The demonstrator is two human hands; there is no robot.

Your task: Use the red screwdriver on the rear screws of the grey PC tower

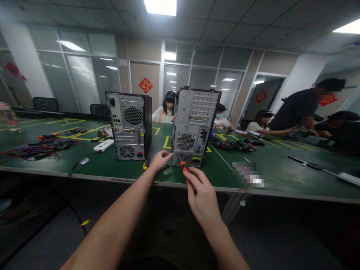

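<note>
My right hand is closed around the red handle of a screwdriver, whose shaft points up toward the lower rear panel of the right computer tower. Whether the tip touches a screw is too small to make out. Beside that tower's lower left edge is my left hand, fingers reaching toward the case and nothing seen in them. Both the right tower and the left computer tower stand upright, their rear panels facing me. A second screwdriver with a yellow and black handle lies by the left tower's base.
Bundled cables and a white power strip lie left on the green table. Black cables are right of the towers. A blurred-out flat object sits near the front edge. Several people are across the table.
</note>
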